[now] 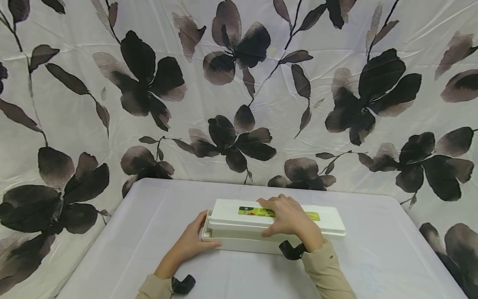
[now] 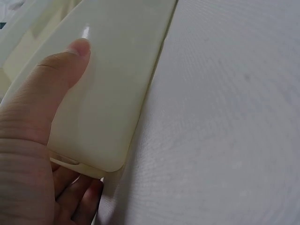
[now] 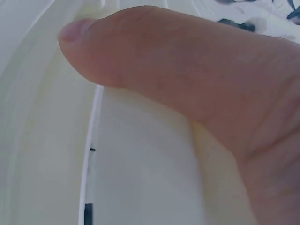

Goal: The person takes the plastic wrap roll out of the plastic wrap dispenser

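Backdrop cloth [image 1: 231, 95]: hangs behind the table from 9 to 3 o'clock; white, creased, with dark floral print.
Tabletop [image 1: 164, 207]: flat, white-covered, round-cornered at 11 and 1 o'clock; a level support for the box.
Box base [image 1: 246, 245]: rests on the tabletop, towards 12 o'clock of its visible area, long axis roughly 9 to 3; long narrow trough, smooth off-white plastic by its look, with rounded corners. Contents hidden.
Box lid [image 1: 228, 216]: over the base, displaced towards 3 o'clock, leaving the rim exposed at 9; stepped edge, flat top, apparently the same glossy plastic.
Sleeves [image 1: 328, 270]: beige fabric, at 5 and 7 o'clock.
Right hand [image 1: 289, 216]: spans the lid's width, thumb at the near side, fingers over the top towards 12; holds the lid, presumably gripped crosswise for control of its length.
Left hand [image 1: 192, 238]: holds the base at its 9 o'clock end, thumb on the near wall, fingers around the end; probably steadies it.
Lid sticker [image 1: 255, 211]: yellow-green strip, partly covered by the right hand; print illegible.
Wrist devices [image 1: 184, 285]: black, one per wrist.
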`<control>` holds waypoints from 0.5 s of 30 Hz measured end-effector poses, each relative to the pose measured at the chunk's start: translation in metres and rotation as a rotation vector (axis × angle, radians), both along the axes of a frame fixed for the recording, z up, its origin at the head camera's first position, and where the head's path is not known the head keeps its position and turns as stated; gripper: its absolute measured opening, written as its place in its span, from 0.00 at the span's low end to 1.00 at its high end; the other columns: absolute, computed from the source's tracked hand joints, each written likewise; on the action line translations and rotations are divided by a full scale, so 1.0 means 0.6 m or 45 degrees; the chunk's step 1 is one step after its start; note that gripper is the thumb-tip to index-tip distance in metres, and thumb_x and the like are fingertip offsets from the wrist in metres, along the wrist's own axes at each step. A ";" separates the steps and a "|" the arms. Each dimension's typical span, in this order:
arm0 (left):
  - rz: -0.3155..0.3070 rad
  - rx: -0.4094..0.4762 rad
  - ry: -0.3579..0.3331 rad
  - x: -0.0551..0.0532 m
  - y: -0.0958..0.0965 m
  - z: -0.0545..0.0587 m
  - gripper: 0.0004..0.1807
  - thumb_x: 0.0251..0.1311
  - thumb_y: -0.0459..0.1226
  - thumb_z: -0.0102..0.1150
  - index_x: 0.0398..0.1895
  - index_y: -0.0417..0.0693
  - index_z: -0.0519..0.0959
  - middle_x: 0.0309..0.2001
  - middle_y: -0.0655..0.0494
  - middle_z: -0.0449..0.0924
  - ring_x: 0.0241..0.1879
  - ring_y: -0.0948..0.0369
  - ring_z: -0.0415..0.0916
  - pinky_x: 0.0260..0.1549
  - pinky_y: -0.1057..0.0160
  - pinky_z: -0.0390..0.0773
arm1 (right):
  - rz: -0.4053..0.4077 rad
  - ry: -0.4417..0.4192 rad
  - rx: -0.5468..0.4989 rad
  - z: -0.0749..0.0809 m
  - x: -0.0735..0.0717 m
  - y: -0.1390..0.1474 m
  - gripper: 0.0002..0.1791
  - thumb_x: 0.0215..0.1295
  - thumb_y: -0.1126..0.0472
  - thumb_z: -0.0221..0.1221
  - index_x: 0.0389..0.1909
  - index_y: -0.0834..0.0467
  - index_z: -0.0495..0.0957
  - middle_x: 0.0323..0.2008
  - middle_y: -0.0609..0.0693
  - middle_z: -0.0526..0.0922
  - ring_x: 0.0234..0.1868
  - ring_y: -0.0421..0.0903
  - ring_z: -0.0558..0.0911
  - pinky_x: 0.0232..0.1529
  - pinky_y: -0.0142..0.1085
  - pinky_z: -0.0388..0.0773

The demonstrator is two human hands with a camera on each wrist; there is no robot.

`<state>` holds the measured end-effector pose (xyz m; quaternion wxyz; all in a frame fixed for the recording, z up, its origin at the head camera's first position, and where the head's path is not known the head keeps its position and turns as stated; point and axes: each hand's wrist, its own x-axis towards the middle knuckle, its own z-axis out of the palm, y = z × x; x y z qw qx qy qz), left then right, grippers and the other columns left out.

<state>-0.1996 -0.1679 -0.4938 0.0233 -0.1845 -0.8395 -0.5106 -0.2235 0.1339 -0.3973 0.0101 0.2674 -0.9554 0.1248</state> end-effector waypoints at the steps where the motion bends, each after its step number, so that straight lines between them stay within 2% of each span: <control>1: -0.001 0.002 0.002 0.000 0.000 -0.001 0.52 0.39 0.37 0.83 0.70 0.39 0.63 0.61 0.46 0.75 0.60 0.48 0.73 0.60 0.42 0.69 | -0.009 0.004 0.000 -0.001 0.002 0.002 0.49 0.34 0.43 0.78 0.65 0.50 0.76 0.51 0.51 0.84 0.48 0.53 0.77 0.51 0.50 0.73; 7: -0.015 0.012 -0.014 -0.001 -0.001 -0.004 0.53 0.39 0.38 0.83 0.70 0.38 0.62 0.62 0.46 0.74 0.61 0.49 0.72 0.61 0.43 0.68 | -0.042 0.012 -0.029 -0.003 0.015 0.016 0.50 0.34 0.43 0.78 0.66 0.49 0.75 0.53 0.51 0.83 0.50 0.53 0.76 0.55 0.52 0.70; 15: -0.016 0.004 -0.019 -0.002 0.001 -0.003 0.52 0.39 0.38 0.83 0.70 0.39 0.63 0.62 0.46 0.74 0.61 0.49 0.73 0.60 0.43 0.69 | -0.061 0.057 -0.032 -0.004 0.027 0.030 0.50 0.33 0.43 0.77 0.65 0.50 0.76 0.53 0.51 0.83 0.49 0.52 0.76 0.54 0.53 0.71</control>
